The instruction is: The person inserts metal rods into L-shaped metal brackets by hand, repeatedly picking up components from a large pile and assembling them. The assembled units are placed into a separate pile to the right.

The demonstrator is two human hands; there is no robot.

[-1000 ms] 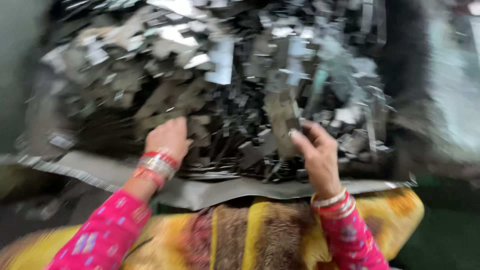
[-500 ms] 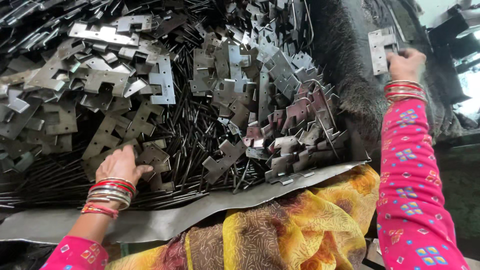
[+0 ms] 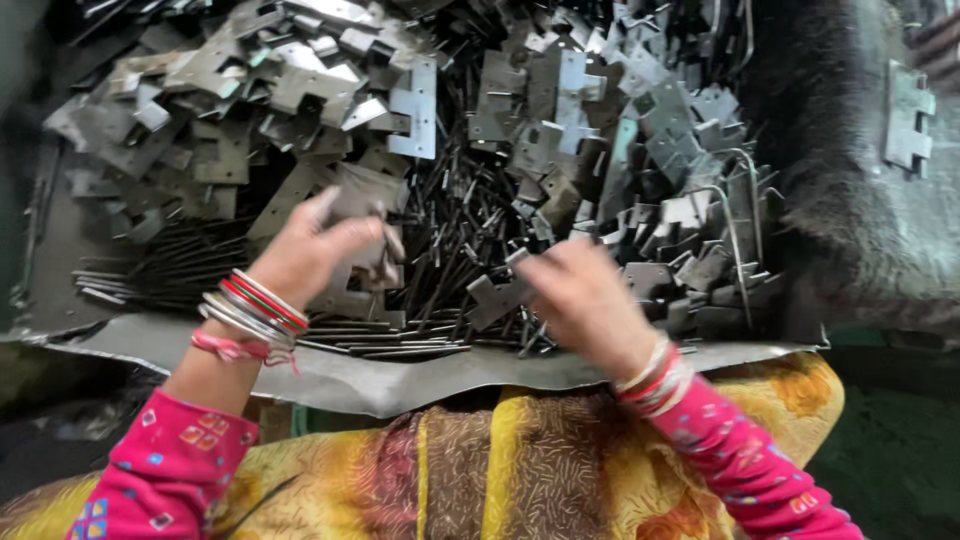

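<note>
The left hand (image 3: 305, 255) has its fingers pinched on a flat grey hinge plate (image 3: 362, 250) above the thin metal pins (image 3: 440, 250). The right hand (image 3: 585, 300), blurred, grips another notched plate (image 3: 497, 295) near the front edge of the metal sheet (image 3: 400, 380) carrying the heap.

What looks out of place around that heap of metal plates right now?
One notched plate lies alone on the grey surface at the far right, apart from the heap. A bent wire loop sticks up among the flat pieces.

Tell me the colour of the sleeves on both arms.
Bright pink with small multicoloured printed motifs, seen in the head view on the left sleeve and right sleeve.
</note>
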